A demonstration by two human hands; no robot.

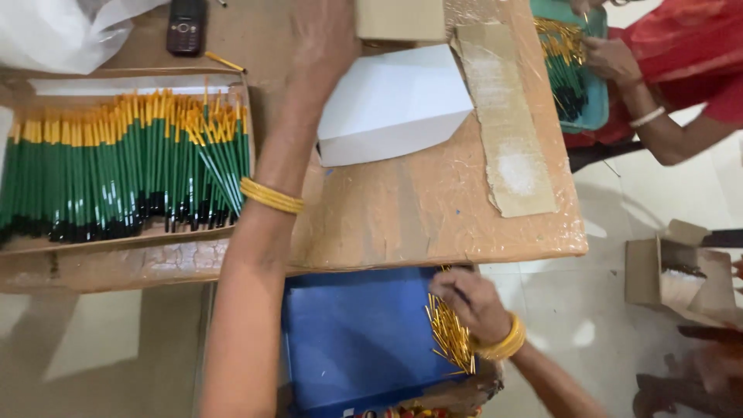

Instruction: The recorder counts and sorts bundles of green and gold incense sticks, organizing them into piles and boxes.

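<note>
Fingers of the right hand (pixel 470 303) curl shut on a bundle of thin yellow-tipped sticks (pixel 450 337) over the blue tray (pixel 356 340) below the worktop (pixel 418 209), while the blurred left hand (pixel 325 35) reaches toward a brown cardboard box (pixel 400 18), its grip impossible to tell.

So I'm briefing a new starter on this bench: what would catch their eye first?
Probably the shallow cardboard tray at left, packed with green-and-yellow pencils lying side by side. Next, the left hand reaching across the plastic-wrapped table near a white box. Below the table edge, the right hand grips a bundle of gold sticks over a blue tray.
</note>
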